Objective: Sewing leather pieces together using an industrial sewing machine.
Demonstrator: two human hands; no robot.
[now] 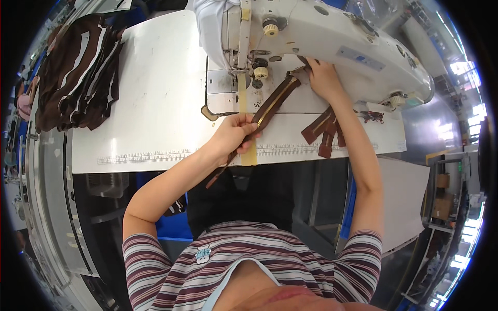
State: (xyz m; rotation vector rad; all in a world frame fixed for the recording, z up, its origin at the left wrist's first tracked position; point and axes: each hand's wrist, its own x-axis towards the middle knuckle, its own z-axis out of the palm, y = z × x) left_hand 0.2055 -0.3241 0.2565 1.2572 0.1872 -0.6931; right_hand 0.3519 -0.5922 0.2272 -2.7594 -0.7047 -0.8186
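White counter [155,93] carries a sewing machine [332,36], where the left hand [233,133] pinches the brown zipper tape [275,101] near its teeth and the right hand [322,78] presses its far end flat, fingers closed on it; judged light, limp, best gripped by the edges.

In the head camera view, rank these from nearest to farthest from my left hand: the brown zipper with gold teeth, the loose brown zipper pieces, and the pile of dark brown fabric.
From the left hand:
1. Brown zipper with gold teeth, held in that hand.
2. Loose brown zipper pieces, to the right on the white table, beside the right forearm.
3. Pile of dark brown fabric, far left at the table's edge.
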